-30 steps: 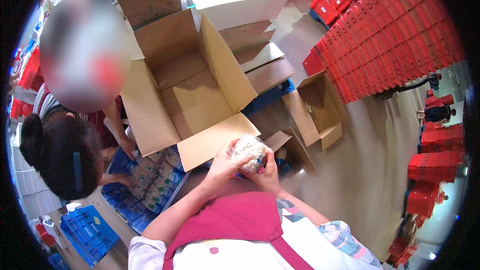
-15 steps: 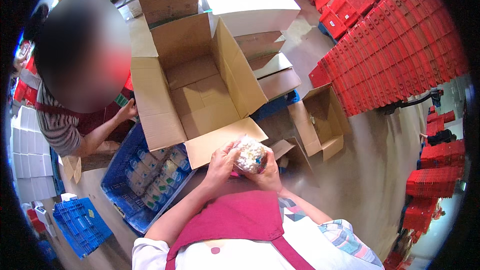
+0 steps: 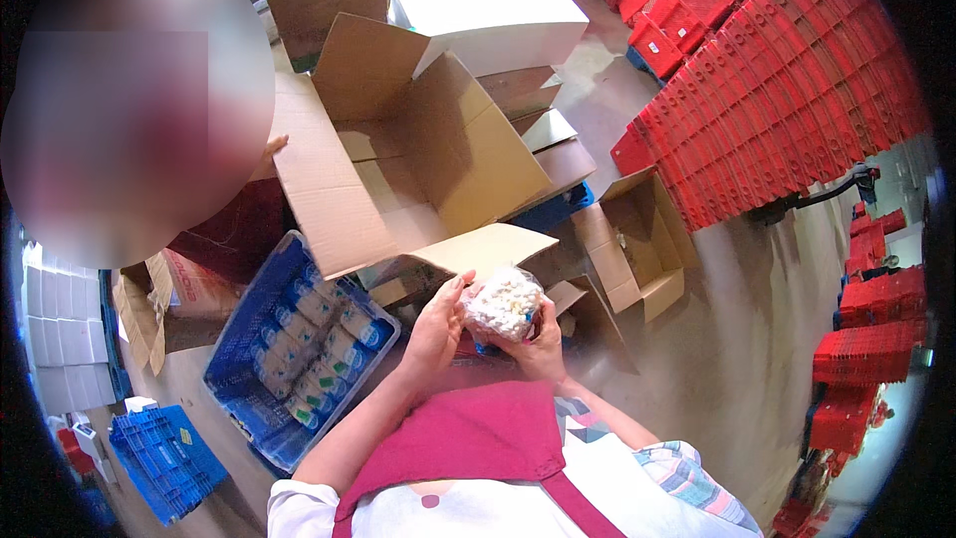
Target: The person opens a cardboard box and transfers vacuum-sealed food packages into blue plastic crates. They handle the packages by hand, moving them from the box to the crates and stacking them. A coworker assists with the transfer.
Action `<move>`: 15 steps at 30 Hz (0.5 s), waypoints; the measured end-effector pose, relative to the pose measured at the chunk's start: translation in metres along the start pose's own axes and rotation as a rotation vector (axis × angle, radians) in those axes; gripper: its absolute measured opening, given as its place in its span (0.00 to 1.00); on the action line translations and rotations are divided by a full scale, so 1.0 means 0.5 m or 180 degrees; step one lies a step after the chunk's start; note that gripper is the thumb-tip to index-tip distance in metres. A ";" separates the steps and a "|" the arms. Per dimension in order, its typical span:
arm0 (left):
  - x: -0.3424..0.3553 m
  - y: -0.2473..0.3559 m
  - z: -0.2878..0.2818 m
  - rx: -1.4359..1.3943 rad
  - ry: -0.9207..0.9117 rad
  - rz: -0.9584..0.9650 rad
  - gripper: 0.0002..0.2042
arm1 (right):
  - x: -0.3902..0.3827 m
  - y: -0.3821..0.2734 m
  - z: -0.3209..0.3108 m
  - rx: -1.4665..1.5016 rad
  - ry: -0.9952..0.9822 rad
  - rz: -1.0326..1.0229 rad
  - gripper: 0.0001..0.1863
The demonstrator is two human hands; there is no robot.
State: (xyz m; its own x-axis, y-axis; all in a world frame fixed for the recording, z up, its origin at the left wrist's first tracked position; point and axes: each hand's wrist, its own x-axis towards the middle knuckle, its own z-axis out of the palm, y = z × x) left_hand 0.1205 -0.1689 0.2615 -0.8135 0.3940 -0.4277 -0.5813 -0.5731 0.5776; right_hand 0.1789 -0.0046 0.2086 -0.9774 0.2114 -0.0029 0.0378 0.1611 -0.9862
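My left hand (image 3: 436, 329) and my right hand (image 3: 534, 349) hold a clear bag (image 3: 500, 301) of small white lumps, perhaps mushrooms, with some blue on it. The left fingers lie along the bag's left side; the right ones wrap its right and underside. Just beyond is a large open cardboard box (image 3: 463, 144), its front flap near the bag. At the upper left a co-worker, mostly blurred out, has a hand (image 3: 276, 147) at the box's left flap. Below left, a blue crate (image 3: 231, 379) holds several pale packs with blue and green labels (image 3: 324, 354).
Smaller open boxes (image 3: 652, 249) lie right of the large one; a white carton (image 3: 488, 15) and more boxes (image 3: 329, 5) are behind. Tall red crate stacks (image 3: 767, 100) line the right, folded blue crates (image 3: 164, 458) and white stacked boxes (image 3: 65, 329) the left. Grey floor (image 3: 737, 359) shows at right.
The large box has turned and tilted, with the co-worker's hand now at its left flap and the co-worker leaning closer. My left fingers have straightened somewhat on the bag.
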 end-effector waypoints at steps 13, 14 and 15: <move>-0.025 -0.004 0.011 0.2220 -0.0120 0.1291 0.35 | -0.007 -0.067 0.013 -0.0480 -0.0692 -0.0676 0.48; -0.032 -0.001 0.010 0.2194 -0.0067 0.1273 0.33 | -0.005 -0.060 0.000 -0.0310 -0.0834 -0.0462 0.49; -0.040 0.007 0.015 0.2168 -0.0017 0.1254 0.32 | -0.003 -0.053 -0.008 -0.0140 -0.0973 -0.0246 0.50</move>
State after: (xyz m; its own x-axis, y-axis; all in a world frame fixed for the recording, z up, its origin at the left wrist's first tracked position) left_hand 0.1346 -0.1735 0.2774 -0.9610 0.2577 -0.1004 -0.1313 -0.1054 0.9857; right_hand 0.1803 -0.0054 0.2354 -0.9947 -0.1014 0.0157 -0.0366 0.2083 -0.9774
